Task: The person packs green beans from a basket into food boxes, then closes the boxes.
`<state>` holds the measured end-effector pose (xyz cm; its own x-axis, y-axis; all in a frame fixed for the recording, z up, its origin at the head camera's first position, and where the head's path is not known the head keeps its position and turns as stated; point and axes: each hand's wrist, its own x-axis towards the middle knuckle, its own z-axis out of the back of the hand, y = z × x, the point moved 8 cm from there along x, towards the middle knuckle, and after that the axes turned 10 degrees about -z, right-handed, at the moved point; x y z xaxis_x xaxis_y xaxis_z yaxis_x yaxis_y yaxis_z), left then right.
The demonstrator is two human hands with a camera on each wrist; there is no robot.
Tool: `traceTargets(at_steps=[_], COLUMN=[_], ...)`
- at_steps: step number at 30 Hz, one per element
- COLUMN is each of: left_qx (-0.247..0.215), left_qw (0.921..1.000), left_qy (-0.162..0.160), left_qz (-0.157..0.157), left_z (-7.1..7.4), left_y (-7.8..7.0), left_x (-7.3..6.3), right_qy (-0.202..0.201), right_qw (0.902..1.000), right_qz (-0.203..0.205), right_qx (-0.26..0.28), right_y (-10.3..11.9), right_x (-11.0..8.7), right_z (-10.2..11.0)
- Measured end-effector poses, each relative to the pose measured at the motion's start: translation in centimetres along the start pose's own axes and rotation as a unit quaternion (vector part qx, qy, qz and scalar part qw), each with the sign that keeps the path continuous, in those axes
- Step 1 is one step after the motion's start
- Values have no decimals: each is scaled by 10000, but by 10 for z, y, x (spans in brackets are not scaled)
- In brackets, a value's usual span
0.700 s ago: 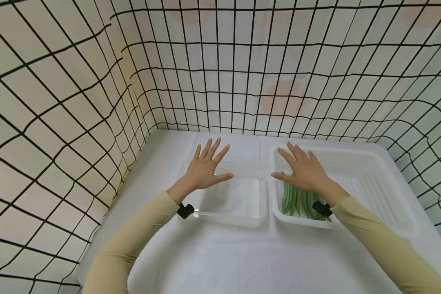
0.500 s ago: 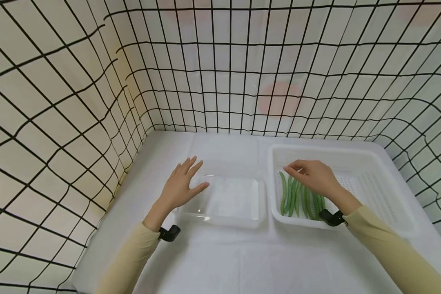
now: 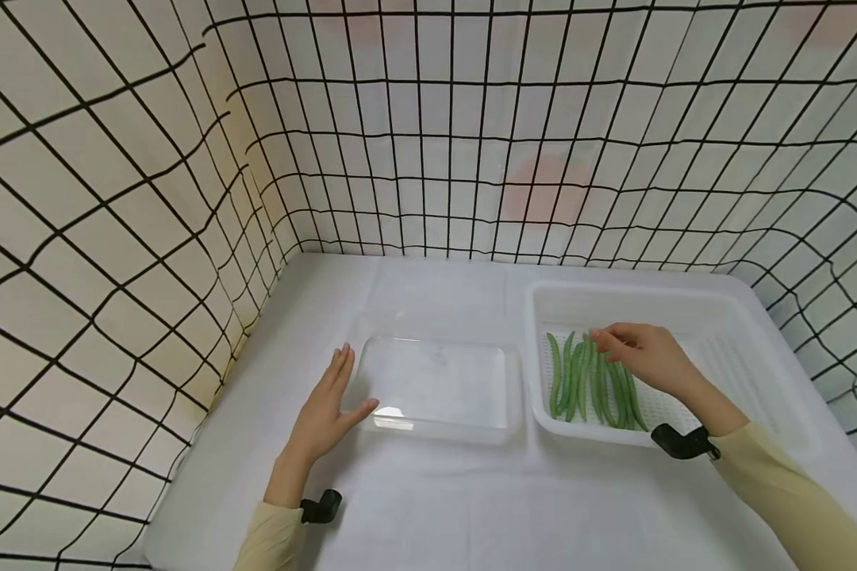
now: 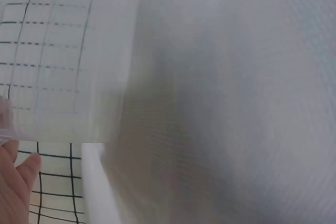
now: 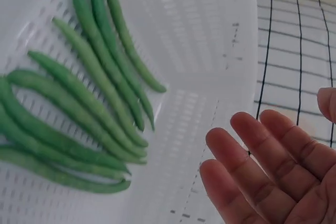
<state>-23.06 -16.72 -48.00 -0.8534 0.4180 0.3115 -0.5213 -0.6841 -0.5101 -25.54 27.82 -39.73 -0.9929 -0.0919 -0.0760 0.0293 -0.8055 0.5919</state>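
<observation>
A clear rectangular container (image 3: 509, 388) stands left of a white perforated basket (image 3: 746, 325). My left hand (image 3: 321, 420) lies along the container's left side with fingers extended and thumb near its front corner. In the left wrist view that hand (image 4: 16, 182) shows only at the edge, partly behind the see-through wall; firm contact cannot be made out. Several green beans (image 3: 555, 377) lie side by side in the basket's left part. Above their far ends hovers my right hand (image 3: 646, 353), fingers bent. The right wrist view shows this hand (image 5: 283, 177) with nothing between the fingers, apart from the beans (image 5: 95, 35).
Both containers stand on a white-covered table (image 3: 464, 500). Black-lined netting or grid cloth (image 3: 471, 143) rises at the back and on both sides. A small black camera sits on each wrist, such as the left wrist camera (image 3: 321, 507).
My left hand has come down and back from over the container to its left side. The right hand, spread before, has bent its fingers and shifted right over the beans.
</observation>
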Motion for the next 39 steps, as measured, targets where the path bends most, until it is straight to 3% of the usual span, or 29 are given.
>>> traceTargets(at_steps=[5, 8, 13, 16, 19, 25, 36, 39], left_qx=[-420, -521, -605, -641, -670, -676, -628, -645], left_qw=[9989, 9982, 9977, 9975, 9973, 9972, 9974, 9973], left_qy=[-182, -260, -299, -274, -217, -190, -252, -264], left_qz=[133, 103, 88, 144, 215, 243, 258, 221], left_z=[-4, -3, -1, -1, -3, -4, -4, -4], left_y=[1, 1, 2, 3, 3, 2, 3, 3], left_x=[-3, -2, -2, -2, -2, -2, -2, -2], right_qy=[412, 920, 2108, 2517, 2614, 2588, 2493, 2459], right_qw=[9978, 9912, 9618, 9434, 9317, 9229, 9008, 9010], right_qz=[-408, -796, -1607, -2071, -2463, -2798, -3270, -3224], right_qx=[314, 518, 687, 613, 542, 555, 1392, 1539], right_y=[-30, -53, -89, -110, -126, -136, -141, -140], right_x=[6, 12, 18, 19, 18, 15, 16, 19], right_z=[9, 10, -2, -12, -21, -37, -56, -51])
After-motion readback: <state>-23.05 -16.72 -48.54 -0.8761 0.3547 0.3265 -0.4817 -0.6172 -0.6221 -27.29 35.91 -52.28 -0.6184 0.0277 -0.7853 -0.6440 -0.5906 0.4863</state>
